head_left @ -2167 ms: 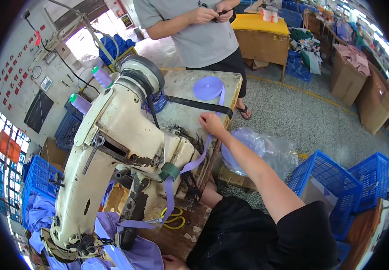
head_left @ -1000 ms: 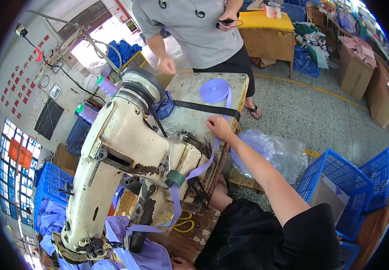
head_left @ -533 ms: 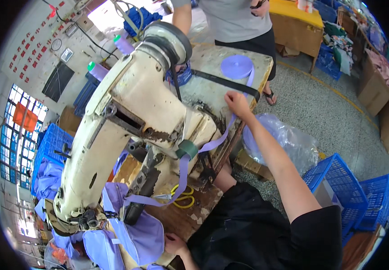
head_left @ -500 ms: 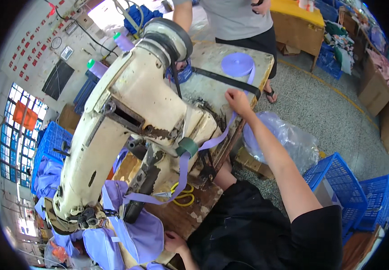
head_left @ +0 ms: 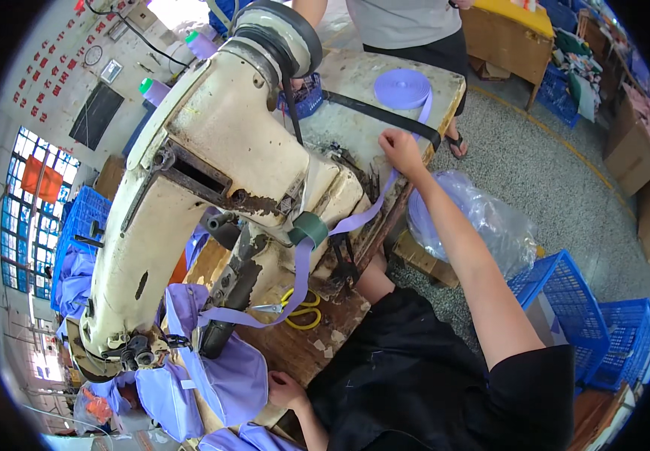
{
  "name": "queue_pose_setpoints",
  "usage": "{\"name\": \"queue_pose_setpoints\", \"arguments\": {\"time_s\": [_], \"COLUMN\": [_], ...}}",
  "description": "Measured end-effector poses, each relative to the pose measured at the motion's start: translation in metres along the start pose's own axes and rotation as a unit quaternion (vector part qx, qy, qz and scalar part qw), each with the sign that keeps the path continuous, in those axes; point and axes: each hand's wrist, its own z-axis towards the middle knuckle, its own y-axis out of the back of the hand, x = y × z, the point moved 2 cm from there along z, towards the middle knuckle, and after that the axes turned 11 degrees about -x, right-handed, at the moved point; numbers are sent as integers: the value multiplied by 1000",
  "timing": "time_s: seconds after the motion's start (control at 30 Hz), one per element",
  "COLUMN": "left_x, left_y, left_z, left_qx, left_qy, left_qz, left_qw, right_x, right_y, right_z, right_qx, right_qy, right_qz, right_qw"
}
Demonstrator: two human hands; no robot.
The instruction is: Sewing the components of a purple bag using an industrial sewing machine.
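Observation:
My right hand (head_left: 402, 152) is closed on a long purple webbing strap (head_left: 360, 218) above the machine table's edge. The strap runs from a flat coil (head_left: 402, 89) past my hand, through a green ring-shaped guide (head_left: 308, 229), then down toward the sewing head of a worn cream industrial sewing machine (head_left: 220, 135). At lower middle, my left hand (head_left: 287, 390) has its fingers curled at the edge of a purple fabric bag piece (head_left: 231, 379) lying under the machine arm. The fingertips are partly hidden. Yellow-handled scissors (head_left: 304, 310) lie beside the hanging strap.
A black belt (head_left: 381, 119) crosses the worn tabletop (head_left: 445, 90). Behind it stands another person (head_left: 408, 26). Clear plastic bagging (head_left: 490, 225) and blue crates (head_left: 569, 301) are on the floor at right. Purple thread cones (head_left: 202, 46) stand behind the machine.
The view has shifted slightly, so the machine and bag piece appear a little lower left. Both hands keep nearly the same places and closed poses.

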Motion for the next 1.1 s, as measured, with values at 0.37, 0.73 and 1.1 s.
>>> {"name": "queue_pose_setpoints", "arguments": {"time_s": [0.37,0.73,1.1], "left_x": [2,6,2], "left_y": [-4,-4,-3], "left_z": [1,0,-1], "left_qx": [-42,-13,-34], "left_qy": [13,-15,-4], "left_qz": [-54,-16,-23], "left_qw": [998,1000,999], "right_x": [5,2,4], "right_y": [3,-1,3], "right_z": [-2,-2,0], "right_qx": [-15,-9,-4], "right_qy": [13,8,-7], "right_qz": [-27,-9,18], "right_qw": [999,1000,1000]}}
